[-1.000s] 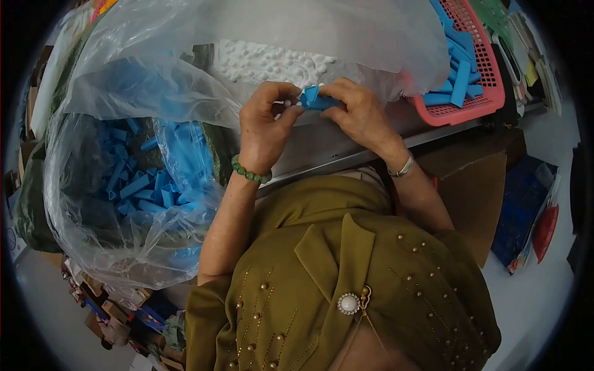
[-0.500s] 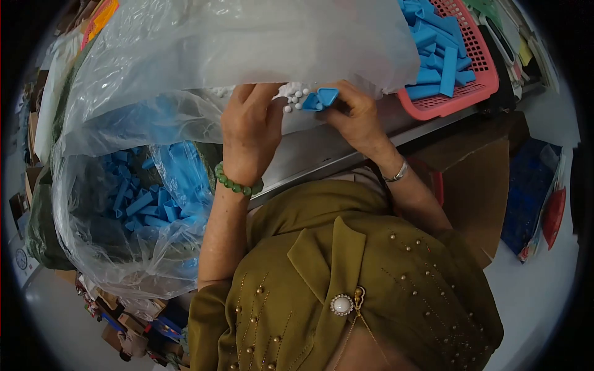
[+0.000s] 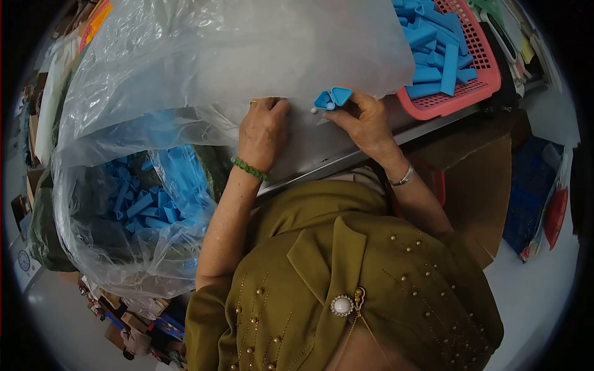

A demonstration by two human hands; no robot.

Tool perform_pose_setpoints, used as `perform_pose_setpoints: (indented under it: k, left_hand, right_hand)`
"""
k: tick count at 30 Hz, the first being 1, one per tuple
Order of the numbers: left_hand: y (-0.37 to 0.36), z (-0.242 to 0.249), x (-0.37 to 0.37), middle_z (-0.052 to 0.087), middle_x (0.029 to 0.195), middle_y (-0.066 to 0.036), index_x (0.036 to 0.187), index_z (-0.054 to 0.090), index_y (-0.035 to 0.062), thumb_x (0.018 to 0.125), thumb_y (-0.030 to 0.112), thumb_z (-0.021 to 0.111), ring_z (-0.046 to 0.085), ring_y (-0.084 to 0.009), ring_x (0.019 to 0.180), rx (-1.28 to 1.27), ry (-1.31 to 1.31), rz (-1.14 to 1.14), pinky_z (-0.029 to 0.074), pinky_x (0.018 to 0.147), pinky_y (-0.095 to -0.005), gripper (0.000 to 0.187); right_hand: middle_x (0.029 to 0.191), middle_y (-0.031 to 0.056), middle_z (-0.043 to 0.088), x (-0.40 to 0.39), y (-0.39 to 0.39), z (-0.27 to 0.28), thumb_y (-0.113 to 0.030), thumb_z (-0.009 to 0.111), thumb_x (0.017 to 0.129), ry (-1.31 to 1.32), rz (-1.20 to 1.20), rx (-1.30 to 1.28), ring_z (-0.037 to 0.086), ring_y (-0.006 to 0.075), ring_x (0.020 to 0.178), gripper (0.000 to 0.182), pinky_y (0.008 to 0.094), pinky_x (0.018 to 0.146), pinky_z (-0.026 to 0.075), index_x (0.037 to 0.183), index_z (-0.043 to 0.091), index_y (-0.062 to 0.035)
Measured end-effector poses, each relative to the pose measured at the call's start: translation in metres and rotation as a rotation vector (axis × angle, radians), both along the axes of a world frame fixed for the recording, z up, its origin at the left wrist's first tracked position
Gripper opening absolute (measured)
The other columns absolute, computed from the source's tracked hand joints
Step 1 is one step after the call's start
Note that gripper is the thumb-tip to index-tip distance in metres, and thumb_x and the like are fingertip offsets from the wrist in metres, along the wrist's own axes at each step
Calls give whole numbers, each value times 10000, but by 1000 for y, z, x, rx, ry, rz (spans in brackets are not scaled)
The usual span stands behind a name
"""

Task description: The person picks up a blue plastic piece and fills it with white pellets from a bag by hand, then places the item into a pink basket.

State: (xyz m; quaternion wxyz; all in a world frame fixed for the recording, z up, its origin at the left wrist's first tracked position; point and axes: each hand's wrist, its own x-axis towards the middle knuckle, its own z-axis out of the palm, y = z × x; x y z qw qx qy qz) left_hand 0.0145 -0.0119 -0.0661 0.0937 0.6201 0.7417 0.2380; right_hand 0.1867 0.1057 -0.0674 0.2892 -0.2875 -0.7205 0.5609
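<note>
My right hand (image 3: 366, 125) holds a small blue triangular plastic box (image 3: 325, 101) between thumb and fingers. The box's lid (image 3: 341, 96) is flipped open, and white balls show inside. One loose white ball (image 3: 314, 111) is just left of the box. My left hand (image 3: 264, 133), with a green bead bracelet at the wrist, is closed at the lower edge of a large clear plastic bag (image 3: 247, 59). Its fingertips are partly hidden against the plastic.
A pink basket (image 3: 427, 113) full of blue boxes (image 3: 450, 68) stands at the upper right. At the left, an open plastic-lined sack (image 3: 74, 229) contains more blue pieces (image 3: 145, 201). The metal table edge (image 3: 309, 168) runs before my body; a cardboard box (image 3: 479, 179) is at the right.
My left hand has moved slightly right and closed its fingers by the bag edge. The pile of white balls is now hidden. My right hand has shifted slightly right with the blue box.
</note>
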Motion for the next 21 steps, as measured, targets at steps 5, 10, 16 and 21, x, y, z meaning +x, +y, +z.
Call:
perform_pose_setpoints:
  k: [5, 10, 16, 21]
  left_hand:
    - [-6, 6, -2, 573, 892, -112, 911, 620, 56, 745, -24, 567, 567, -339, 859, -44, 89, 66, 482, 707, -415, 192]
    - [-5, -4, -14, 611, 889, -116, 918, 628, 51, 765, -9, 576, 580, -338, 860, 59, -14, 144, 480, 724, -419, 172]
    - [-3, 5, -21, 636, 933, -127, 904, 631, 50, 760, -4, 590, 588, -344, 868, -75, -11, 154, 481, 754, -429, 159]
    - [-4, 3, -19, 634, 894, -138, 904, 626, 38, 748, -12, 590, 585, -349, 867, -50, 18, 131, 480, 752, -432, 168]
  right_hand:
    - [885, 34, 625, -4, -7, 17, 24, 693, 768, 25, 75, -19, 591, 113, 817, 276, 248, 741, 483, 1035, 645, -26]
    - [840, 67, 613, -5, -9, 0, -13, 728, 741, -10, 47, -10, 611, 152, 755, 244, 280, 675, 489, 962, 625, -15]
    - [721, 133, 603, -12, -8, -11, -114, 768, 705, -53, -5, 54, 591, 245, 641, 217, 349, 587, 466, 799, 620, 15]
    - [663, 158, 593, -15, -7, -1, -144, 755, 710, -72, -1, 33, 572, 296, 633, 219, 378, 596, 449, 739, 617, 24]
